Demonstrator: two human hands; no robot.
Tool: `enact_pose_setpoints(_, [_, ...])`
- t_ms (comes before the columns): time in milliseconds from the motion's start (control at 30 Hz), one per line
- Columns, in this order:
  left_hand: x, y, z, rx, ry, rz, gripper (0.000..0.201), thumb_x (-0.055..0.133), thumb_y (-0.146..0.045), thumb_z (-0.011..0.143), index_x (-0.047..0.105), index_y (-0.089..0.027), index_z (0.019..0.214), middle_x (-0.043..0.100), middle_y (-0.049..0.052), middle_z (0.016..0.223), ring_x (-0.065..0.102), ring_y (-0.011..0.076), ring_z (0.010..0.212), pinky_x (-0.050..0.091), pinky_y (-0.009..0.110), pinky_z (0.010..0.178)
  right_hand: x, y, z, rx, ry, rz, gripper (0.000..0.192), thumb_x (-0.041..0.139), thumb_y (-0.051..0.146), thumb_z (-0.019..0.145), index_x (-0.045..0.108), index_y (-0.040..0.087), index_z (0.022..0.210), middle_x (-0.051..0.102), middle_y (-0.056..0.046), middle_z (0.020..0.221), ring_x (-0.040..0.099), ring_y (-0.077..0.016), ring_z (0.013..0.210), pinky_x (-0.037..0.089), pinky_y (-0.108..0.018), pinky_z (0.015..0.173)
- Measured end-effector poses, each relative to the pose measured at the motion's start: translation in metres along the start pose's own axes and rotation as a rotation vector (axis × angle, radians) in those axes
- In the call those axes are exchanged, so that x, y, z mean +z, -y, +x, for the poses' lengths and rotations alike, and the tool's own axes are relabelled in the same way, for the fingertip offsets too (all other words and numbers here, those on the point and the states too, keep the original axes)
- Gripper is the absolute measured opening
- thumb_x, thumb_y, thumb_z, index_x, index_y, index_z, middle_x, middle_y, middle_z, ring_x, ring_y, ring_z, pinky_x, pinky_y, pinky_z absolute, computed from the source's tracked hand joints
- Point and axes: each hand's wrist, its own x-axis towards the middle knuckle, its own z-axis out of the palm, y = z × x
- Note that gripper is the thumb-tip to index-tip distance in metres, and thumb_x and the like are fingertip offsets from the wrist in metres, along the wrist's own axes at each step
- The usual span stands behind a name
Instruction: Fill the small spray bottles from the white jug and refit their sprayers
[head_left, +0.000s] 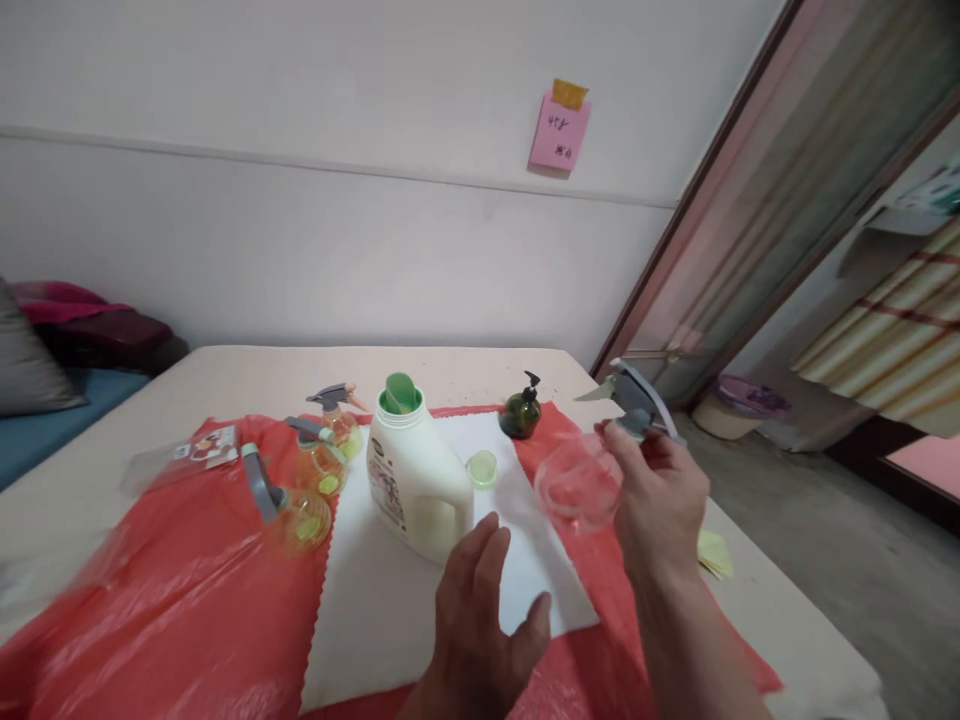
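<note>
My right hand (660,490) is closed around the neck of a clear spray bottle (577,485), held tilted over the right side of the cloth. Its grey trigger head (637,395) rises above my fingers. My left hand (487,610) has its fingers apart and holds nothing, just in front of a cream detergent jug (412,480). The jug stands upright without a lid, and a green spout (403,393) shows in its mouth. Right of it, a pale green cap (482,468) rests on the white cloth (375,630).
Several spray bottles with yellow liquid, one a rounded bottle (304,520), stand to the left. A dark green pump bottle (520,413) is at the back. Red plastic sheeting (187,590) lies under the cloth. Yellow paper notes (715,553) lie near the table's right edge.
</note>
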Motion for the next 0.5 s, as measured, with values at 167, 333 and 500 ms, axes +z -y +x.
enact_pose_setpoints(167, [0.011,-0.005,-0.002,-0.084,-0.047,-0.152,0.094,0.076,-0.054,0.073,0.034,-0.014,0.147,0.05,0.021,0.14,0.053,0.033,0.131,0.054,0.047,0.102,-0.001,0.033,-0.064,0.21,0.303,0.064,0.034,0.082,0.041,0.072,0.078,0.02,0.099,0.077,-0.009,0.1,0.071,-0.0251,0.093,0.057,-0.037,0.083])
enact_pose_setpoints(333, [0.012,-0.006,0.001,-0.188,-0.149,-0.2,0.095,0.074,-0.014,0.058,0.037,-0.021,0.145,0.055,0.015,0.133,0.058,0.0328,0.122,0.051,0.05,0.104,-0.004,0.021,-0.066,0.256,0.498,0.323,0.028,0.083,0.034,0.07,0.08,0.022,0.095,0.078,-0.01,0.101,0.073,-0.0287,0.094,0.059,-0.042,0.085])
enact_pose_setpoints(500, [-0.004,-0.013,0.014,-0.459,0.167,-0.907,0.093,0.084,-0.025,0.058,0.046,-0.029,0.142,0.064,0.01,0.128,0.066,0.033,0.112,0.055,0.044,0.094,-0.007,0.02,-0.044,0.344,0.684,0.41,0.036,0.085,0.05,0.06,0.08,0.021,0.081,0.077,-0.01,0.078,0.073,-0.0294,0.078,0.06,-0.039,0.07])
